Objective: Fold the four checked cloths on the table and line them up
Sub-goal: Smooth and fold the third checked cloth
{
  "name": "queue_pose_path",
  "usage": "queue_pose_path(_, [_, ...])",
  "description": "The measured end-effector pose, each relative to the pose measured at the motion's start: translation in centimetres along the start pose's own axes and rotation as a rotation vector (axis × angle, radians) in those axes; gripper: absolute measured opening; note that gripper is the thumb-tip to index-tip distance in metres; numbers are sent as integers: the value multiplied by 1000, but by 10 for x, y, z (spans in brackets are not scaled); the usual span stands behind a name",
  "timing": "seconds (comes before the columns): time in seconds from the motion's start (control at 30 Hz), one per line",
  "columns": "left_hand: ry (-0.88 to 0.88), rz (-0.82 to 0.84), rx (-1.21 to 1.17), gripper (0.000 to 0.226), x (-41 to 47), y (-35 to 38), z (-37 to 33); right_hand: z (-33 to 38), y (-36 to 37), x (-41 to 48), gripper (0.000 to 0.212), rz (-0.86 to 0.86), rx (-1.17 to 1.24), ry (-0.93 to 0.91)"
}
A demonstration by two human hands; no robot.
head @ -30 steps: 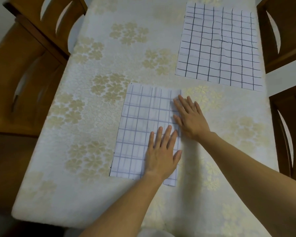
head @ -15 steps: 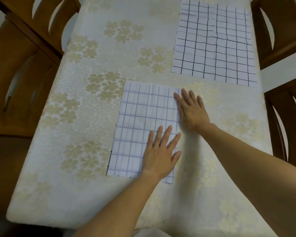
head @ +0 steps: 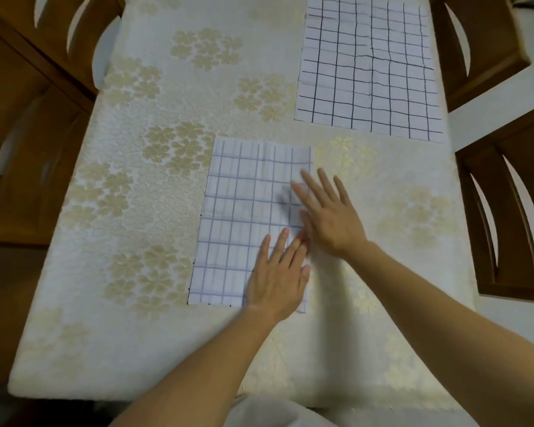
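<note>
Cream tablecloth (head: 130,229), gold flower pattern. 2 wooden left chairs (head: 22,155) beside it, 2 wooden right chairs (head: 515,192) opposite.

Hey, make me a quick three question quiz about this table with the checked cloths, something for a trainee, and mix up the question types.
1. True or false: the left hand lies flat, fingers straight, on the white cloth with pale purple checks.
2. Where is the white cloth with dark checks? A) spread flat at the far right of the cream flowered table; B) folded under the left hand; C) hanging off the near edge.
3. Fill in: ___ checked cloths are in view.
Key: 1 true; 2 A; 3 two.
</note>
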State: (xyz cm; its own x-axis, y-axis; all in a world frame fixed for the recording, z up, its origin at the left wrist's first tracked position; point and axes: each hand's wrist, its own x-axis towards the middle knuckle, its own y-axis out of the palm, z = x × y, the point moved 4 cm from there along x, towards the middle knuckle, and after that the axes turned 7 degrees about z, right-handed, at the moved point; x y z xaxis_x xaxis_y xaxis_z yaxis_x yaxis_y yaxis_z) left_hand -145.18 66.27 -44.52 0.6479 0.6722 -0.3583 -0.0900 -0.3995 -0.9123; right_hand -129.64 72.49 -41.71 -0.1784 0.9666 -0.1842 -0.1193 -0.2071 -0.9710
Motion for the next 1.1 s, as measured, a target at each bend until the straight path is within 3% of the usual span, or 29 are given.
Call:
queue_pose_path(0.07, [16, 17, 37, 59, 0, 3, 0, 7, 20, -22, 55, 83, 10, -15])
queue_pose_path(0.2, [0, -1, 8, 65, 0, 2, 2, -9, 35, -30, 58, 180, 67, 122])
queue_pose_path(0.73, [97, 81, 7, 78, -2, -1, -2, -68, -5, 78, 62, 314, 44, 327])
queue_pose_path(0.8, [106, 41, -77, 74, -4, -8, -1, -61, -12, 78, 62, 250, 72, 341])
queue_pose_path(0.87, [43, -105, -224, 64, -5, -24, 11, -40, -23, 71, 61, 70, 128, 268])
queue_pose_path(0.93, [-82, -271, -281, 60, -3, -39, 33, -5, -28, 61, 57, -49, 205, 69])
queue_pose_path(1.03, [-240, -306, -275, 59, 11, -48, 75, 40, -11, 55, 54, -9, 187, -224])
queue_pose_path(1.1, [-298, -282, -225, 58, 22, -48, 99, 49, 4, 62, 58, 80, 146, -238])
